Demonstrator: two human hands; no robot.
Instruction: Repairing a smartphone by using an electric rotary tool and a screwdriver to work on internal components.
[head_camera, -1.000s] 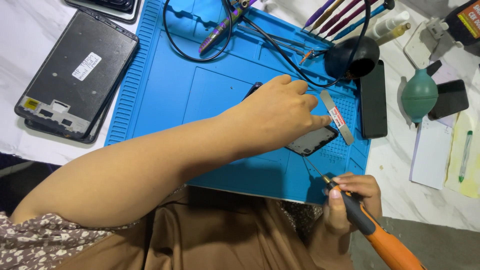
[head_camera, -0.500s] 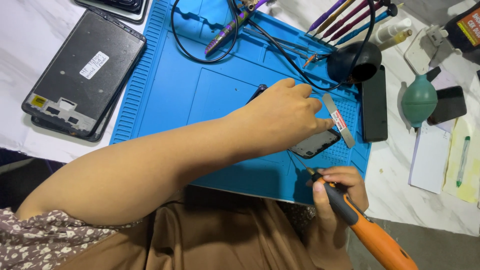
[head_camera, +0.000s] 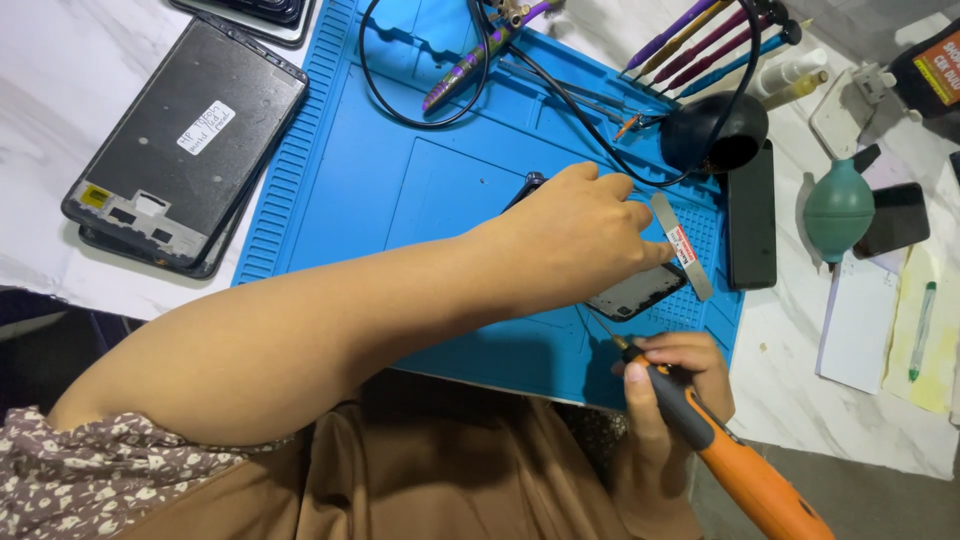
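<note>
The left hand (head_camera: 585, 235) presses flat, fingers spread, on a small dark phone part (head_camera: 637, 291) lying on the blue silicone repair mat (head_camera: 400, 180); the right hand (head_camera: 672, 385), at five o'clock from it, is closed around an orange-and-black electric screwdriver (head_camera: 720, 455), tip at the part's edge; a flat metal pry tool (head_camera: 682, 245) lies at three o'clock.

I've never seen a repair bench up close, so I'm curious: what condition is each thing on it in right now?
Left hand: pressed flat on the small phone.
Small phone: lying on the blue mat, mostly covered by the hand.
Right hand: gripping the orange electric screwdriver.
Orange electric screwdriver: held tilted, tip towards the phone.
Blue mat: flat on the table.
Large phone frame: lying open, inside up.
Green air blower: lying untouched.
</note>
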